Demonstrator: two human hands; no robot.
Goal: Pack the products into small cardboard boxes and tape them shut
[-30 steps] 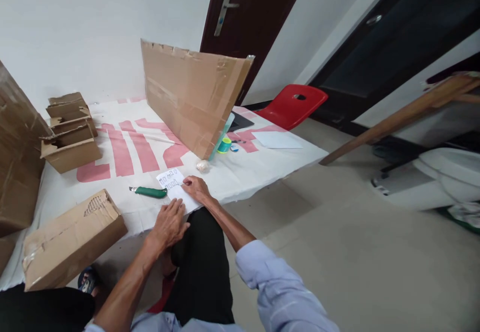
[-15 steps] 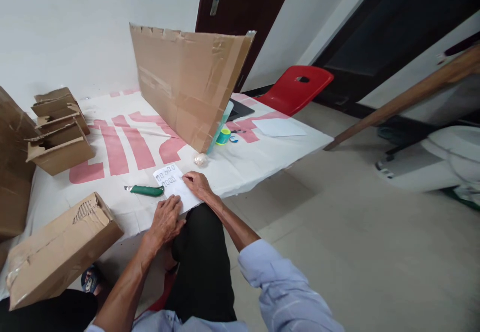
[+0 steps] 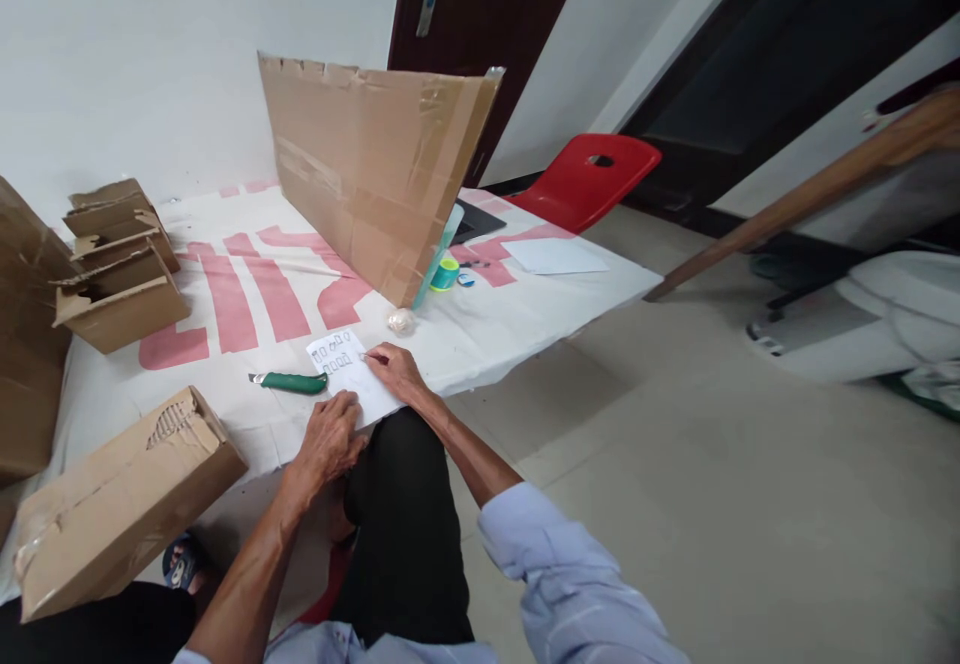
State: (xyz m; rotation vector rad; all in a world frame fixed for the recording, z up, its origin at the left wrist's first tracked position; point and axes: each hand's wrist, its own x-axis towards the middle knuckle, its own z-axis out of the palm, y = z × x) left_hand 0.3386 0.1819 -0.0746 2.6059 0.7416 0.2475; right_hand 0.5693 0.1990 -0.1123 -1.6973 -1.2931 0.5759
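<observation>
A small white paper sheet point(image 3: 345, 372) with little drawn shapes lies on the white-and-red printed sheet point(image 3: 247, 294) covering the floor. My right hand point(image 3: 394, 372) rests on the paper's right side with its fingers pinched together, maybe round a thin pen that I cannot make out. My left hand point(image 3: 328, 436) lies flat on the paper's near edge, fingers stretched. A green-handled utility knife point(image 3: 289, 381) lies just left of the paper, untouched.
A large taped cardboard panel point(image 3: 375, 164) stands upright behind the paper. Folded cartons point(image 3: 120, 264) sit far left, another carton point(image 3: 112, 499) near left. A tape roll point(image 3: 448, 271), a white sheet point(image 3: 553, 256), a red chair seat point(image 3: 581, 179) and a wooden pole point(image 3: 810, 189) lie to the right.
The view shifted slightly. My left hand slid a little forward along the paper's near edge. My right hand stays on the paper.
</observation>
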